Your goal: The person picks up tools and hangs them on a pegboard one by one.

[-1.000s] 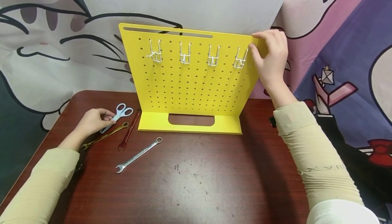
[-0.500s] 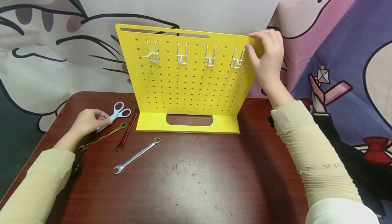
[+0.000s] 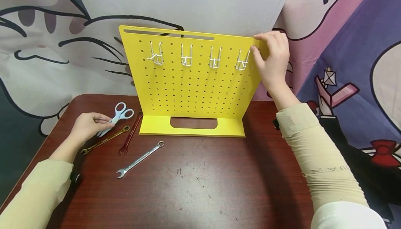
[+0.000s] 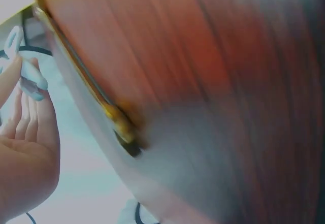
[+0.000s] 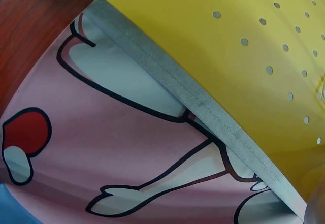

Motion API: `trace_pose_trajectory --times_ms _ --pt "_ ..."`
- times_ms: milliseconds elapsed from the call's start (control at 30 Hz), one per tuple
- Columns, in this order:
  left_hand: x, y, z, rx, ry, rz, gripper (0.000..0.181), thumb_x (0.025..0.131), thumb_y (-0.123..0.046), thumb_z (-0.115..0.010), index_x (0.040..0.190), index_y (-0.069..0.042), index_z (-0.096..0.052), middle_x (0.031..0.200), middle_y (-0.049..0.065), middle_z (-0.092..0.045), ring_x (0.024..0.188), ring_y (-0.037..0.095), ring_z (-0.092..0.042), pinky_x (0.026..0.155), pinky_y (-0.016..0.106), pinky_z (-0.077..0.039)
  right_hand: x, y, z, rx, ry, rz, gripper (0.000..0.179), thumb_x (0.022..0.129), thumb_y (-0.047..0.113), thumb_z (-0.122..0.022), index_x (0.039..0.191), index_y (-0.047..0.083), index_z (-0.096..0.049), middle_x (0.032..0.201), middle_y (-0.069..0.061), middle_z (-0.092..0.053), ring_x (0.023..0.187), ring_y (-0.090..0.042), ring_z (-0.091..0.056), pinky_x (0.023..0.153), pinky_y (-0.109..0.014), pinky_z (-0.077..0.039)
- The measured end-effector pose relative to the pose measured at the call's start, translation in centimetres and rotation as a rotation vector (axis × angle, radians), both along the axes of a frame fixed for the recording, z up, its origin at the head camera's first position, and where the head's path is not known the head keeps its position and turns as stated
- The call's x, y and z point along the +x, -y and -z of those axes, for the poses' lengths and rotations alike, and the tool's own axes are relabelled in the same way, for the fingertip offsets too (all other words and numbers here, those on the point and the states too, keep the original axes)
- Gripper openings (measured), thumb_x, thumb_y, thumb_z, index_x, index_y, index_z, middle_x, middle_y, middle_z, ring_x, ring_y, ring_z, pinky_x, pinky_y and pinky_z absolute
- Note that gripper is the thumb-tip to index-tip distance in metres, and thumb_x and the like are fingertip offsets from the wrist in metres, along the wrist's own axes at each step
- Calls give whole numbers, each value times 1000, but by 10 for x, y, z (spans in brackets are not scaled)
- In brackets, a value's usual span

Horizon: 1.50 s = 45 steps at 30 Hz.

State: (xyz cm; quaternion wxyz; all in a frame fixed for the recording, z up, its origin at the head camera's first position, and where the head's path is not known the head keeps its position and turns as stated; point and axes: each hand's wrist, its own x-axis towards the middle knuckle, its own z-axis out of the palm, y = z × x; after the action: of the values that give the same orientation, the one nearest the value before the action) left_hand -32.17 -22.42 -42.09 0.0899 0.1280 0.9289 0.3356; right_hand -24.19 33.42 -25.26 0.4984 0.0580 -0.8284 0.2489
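Light blue scissors (image 3: 121, 112) are pinched at the blades between the thumb and fingers of my left hand (image 3: 85, 128), handles pointing away from me. In the left wrist view the scissors (image 4: 33, 76) sit between thumb and fingertips of that hand (image 4: 31, 148). My right hand (image 3: 274, 60) grips the upper right corner of a yellow pegboard (image 3: 194, 89), thumb on its front face. The pegboard stands upright on its base, with several white wire hooks (image 3: 186, 56) in a row near its top. Only the board's edge (image 5: 244, 82) and a sliver of hand show in the right wrist view.
Just below the left hand lies a gold wrench (image 3: 106, 140). A red wrench (image 3: 130, 135) is beside the pegboard's left foot, and a silver wrench (image 3: 140, 159) lies nearer me. Behind the dark red table (image 3: 200, 187) hangs a printed cloth (image 3: 94, 62).
The scissors have shifted slightly left in the left hand's pinch, their handles tilting a little more upright. The head view has shifted slightly. The right hand keeps its hold on the pegboard.
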Motion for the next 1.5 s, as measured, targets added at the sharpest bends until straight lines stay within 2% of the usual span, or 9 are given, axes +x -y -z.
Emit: trace_pose_trajectory --times_ms 200,300,400,500,633,733,967,1300,1500 --pt "12 -13 -13 105 -41 -56 44 97 -25 -81 119 12 -73 100 22 -81 72 -21 -57 62 12 -52 -1 1 1 -1 -2 -2 22 96 11 -75 115 1 -77 113 -21 -71 113 -39 -57 106 -38 -42" --pt "19 -19 -23 151 -62 -82 43 97 -26 -81 120 9 -73 88 -2 -82 72 -21 -58 62 12 -51 -2 1 1 -1 -4 -3 21 96 11 -75 115 1 -77 113 -21 -72 113 -39 -57 106 -38 -42" --pt "27 -25 -33 205 -73 -107 43 97 -27 -81 121 8 -73 78 -32 -69 73 -21 -60 62 12 -51 -2 1 1 0 -8 -3 21 96 11 -76 115 1 -77 113 -21 -72 113 -39 -57 106 -38 -42" --pt "34 -30 -41 279 -78 -125 36 96 -24 -81 118 3 -73 74 -44 -62 73 -21 -63 62 11 -52 -2 1 1 1 -9 -7 21 96 11 -76 115 1 -77 113 -22 -71 113 -39 -57 106 -37 -42" --pt "42 -35 -50 436 -78 -139 12 94 -14 -82 103 -21 -76 78 -38 -69 74 -16 -69 62 9 -54 -4 2 0 3 -7 -9 21 97 12 -75 115 1 -77 114 -22 -71 113 -39 -57 105 -37 -42" --pt "47 -42 -56 598 -58 -145 28 92 -5 -82 95 -32 -77 79 -29 -75 74 -11 -73 63 9 -56 -4 2 0 4 -5 -8 22 97 12 -75 116 2 -77 114 -21 -71 113 -39 -57 106 -37 -42" --pt "55 -68 -71 973 -14 -150 29 88 9 -80 91 -20 -82 80 -12 -81 72 0 -77 66 11 -59 -3 2 0 6 -8 -11 21 97 11 -75 116 2 -77 114 -21 -71 113 -39 -56 106 -37 -42" --pt "48 -111 -95 1140 -65 -99 22 91 9 -77 90 -12 -83 82 -5 -82 73 6 -79 71 15 -60 -2 1 1 -7 -5 4 21 97 11 -75 116 1 -77 114 -21 -71 113 -38 -57 106 -37 -42" --pt "42 -133 -102 1217 -53 -100 23 92 10 -75 89 -11 -83 82 -2 -82 70 7 -78 67 17 -60 -2 0 2 -12 -4 7 21 97 11 -75 115 2 -77 114 -21 -71 114 -38 -57 107 -36 -41"
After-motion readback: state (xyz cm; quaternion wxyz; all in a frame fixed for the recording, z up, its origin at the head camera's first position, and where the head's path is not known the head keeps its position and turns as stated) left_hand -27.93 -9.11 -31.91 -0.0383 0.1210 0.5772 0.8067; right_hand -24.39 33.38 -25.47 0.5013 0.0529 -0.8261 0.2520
